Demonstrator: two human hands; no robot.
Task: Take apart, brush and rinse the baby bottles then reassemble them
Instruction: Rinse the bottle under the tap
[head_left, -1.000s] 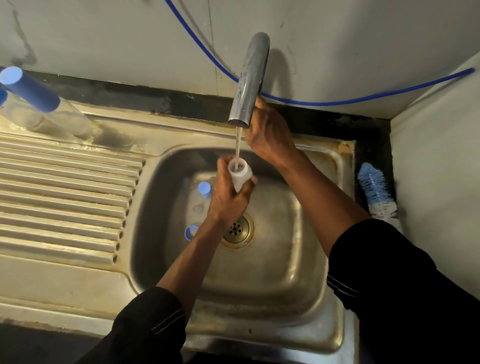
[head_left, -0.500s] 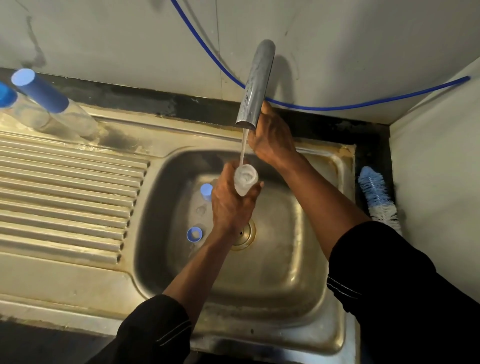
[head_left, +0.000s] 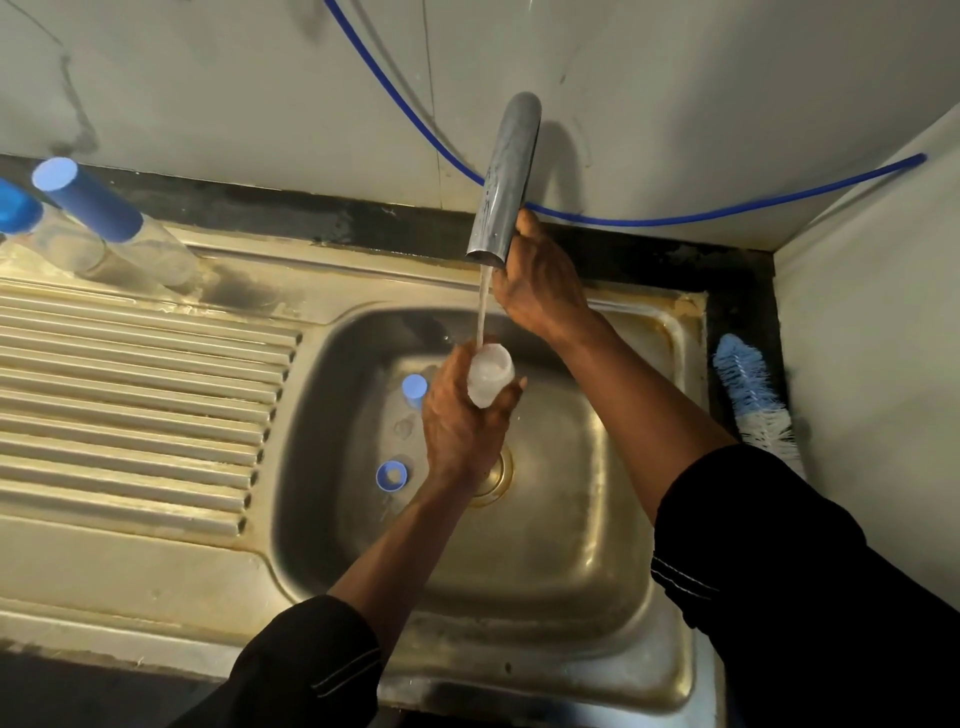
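Observation:
My left hand (head_left: 457, 421) grips a clear open bottle body (head_left: 489, 375) over the sink, mouth up, under the running water stream (head_left: 483, 306). My right hand (head_left: 540, 283) reaches behind the steel tap spout (head_left: 503, 182); its fingers are hidden there, on the tap. In the sink basin (head_left: 566, 525) lie a blue cap (head_left: 414, 389), a blue ring (head_left: 391, 475) and a clear teat (head_left: 404, 427). Two capped bottles stand at the far left: one with a tall blue cap (head_left: 88, 200), the other (head_left: 18, 208) partly cut off by the frame edge.
A blue and white bottle brush (head_left: 750, 397) lies on the ledge right of the sink. The ribbed draining board (head_left: 130, 410) takes up the left. A blue hose (head_left: 649, 221) runs along the back wall. A white wall (head_left: 872, 322) closes the right side.
My left hand has raised the bottle a little and tipped its mouth up under the stream, and it is filling. My right hand has stayed at the tap.

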